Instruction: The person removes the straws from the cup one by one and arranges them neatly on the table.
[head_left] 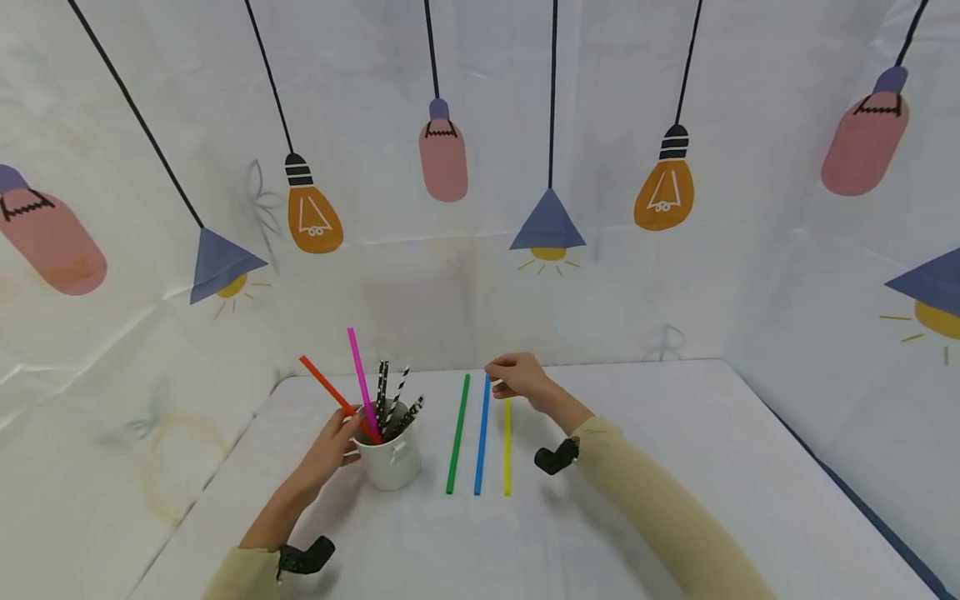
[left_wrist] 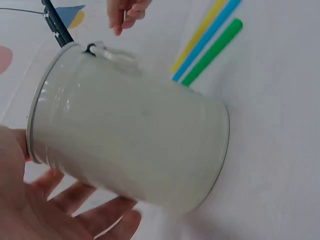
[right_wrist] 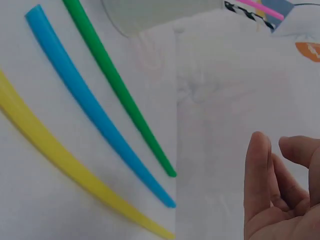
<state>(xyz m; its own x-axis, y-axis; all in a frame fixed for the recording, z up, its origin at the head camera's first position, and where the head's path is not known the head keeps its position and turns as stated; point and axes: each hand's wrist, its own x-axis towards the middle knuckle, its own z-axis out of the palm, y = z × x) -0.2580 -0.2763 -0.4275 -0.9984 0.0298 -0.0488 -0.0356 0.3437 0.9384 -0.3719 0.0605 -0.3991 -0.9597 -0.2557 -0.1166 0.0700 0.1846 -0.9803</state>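
A white bucket (head_left: 386, 467) with a small handle stands on the table, holding an orange straw (head_left: 324, 382), a pink straw (head_left: 360, 367) and several black-and-white patterned straws (head_left: 393, 400). My left hand (head_left: 326, 454) holds its side near the rim; some fingertips (left_wrist: 75, 197) pass behind the wall. Right of the bucket, a green straw (head_left: 458, 437), a blue straw (head_left: 481, 446) and a yellow straw (head_left: 507, 454) lie side by side. Over the far end of the blue one is my right hand (head_left: 525, 379), thumb and index apart with nothing between them.
The white table (head_left: 637, 500) has its far edge against a white wall sheet (head_left: 480, 292) printed with hanging lamps. Dark camera mounts (head_left: 557, 457) sit on both wrists. At the right, a dark strip (head_left: 847, 492) runs along the table's side edge.
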